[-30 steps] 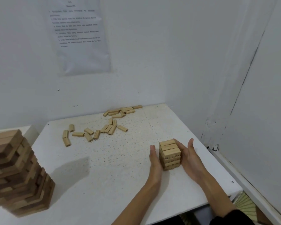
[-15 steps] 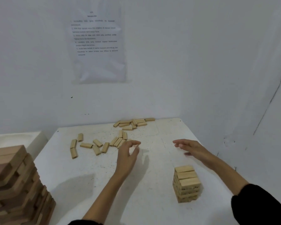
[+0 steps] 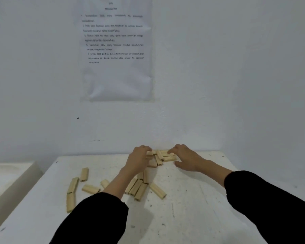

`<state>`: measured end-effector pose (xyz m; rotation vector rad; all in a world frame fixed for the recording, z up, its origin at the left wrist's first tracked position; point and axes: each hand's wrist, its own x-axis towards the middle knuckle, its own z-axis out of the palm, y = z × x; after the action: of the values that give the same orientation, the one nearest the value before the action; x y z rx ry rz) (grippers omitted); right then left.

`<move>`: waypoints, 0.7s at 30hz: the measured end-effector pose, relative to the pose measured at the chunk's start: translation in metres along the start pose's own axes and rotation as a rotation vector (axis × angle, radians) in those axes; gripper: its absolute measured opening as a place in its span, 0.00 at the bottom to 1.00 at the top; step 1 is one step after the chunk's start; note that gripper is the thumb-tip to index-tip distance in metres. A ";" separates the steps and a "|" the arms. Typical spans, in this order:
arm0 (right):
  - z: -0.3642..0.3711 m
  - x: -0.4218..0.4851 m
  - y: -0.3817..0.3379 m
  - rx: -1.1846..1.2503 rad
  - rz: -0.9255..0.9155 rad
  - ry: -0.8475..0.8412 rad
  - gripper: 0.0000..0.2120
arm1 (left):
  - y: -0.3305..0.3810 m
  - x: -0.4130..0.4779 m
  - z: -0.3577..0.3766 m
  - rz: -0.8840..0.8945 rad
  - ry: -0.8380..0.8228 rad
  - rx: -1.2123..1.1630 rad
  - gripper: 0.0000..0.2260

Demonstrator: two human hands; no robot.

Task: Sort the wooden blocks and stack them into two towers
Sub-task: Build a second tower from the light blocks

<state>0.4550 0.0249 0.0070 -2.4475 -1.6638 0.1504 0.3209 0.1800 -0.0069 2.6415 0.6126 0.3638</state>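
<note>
One white table (image 3: 201,199) filled the corner beneath a printed sheet (image 3: 115,48) on the wall. Loose wooden blocks (image 3: 137,188) lay mid-table; a far pile (image 3: 163,156) sat by the wall. Left hand (image 3: 139,160) curled onto that pile, right hand (image 3: 185,160) spread beside it, fingertips touching.

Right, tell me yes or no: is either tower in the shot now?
No: only loose blocks lie flat on the table, and both the left hand and right hand reach the far pile.
</note>
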 end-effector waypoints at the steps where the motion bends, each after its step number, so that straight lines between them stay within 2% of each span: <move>1: 0.004 0.007 0.000 -0.002 -0.018 -0.006 0.24 | -0.005 0.005 0.005 0.018 -0.004 0.028 0.17; 4: 0.014 0.025 -0.003 0.025 -0.027 0.002 0.22 | -0.015 0.013 0.016 0.043 0.032 0.076 0.13; 12: 0.024 0.043 -0.016 0.193 0.131 0.231 0.06 | -0.030 0.022 0.019 -0.004 0.173 0.106 0.11; 13: 0.024 0.042 -0.016 0.201 0.143 0.233 0.06 | -0.031 0.023 0.020 -0.011 0.174 0.090 0.11; 17: 0.015 0.039 -0.007 0.265 0.145 0.232 0.17 | -0.031 0.021 0.019 -0.038 0.213 -0.019 0.12; 21: 0.000 0.030 0.012 0.182 0.019 0.100 0.20 | -0.032 0.021 0.016 -0.020 0.236 -0.046 0.12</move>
<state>0.4768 0.0489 0.0050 -2.2981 -1.5154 0.1706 0.3331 0.2109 -0.0321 2.5666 0.6942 0.6827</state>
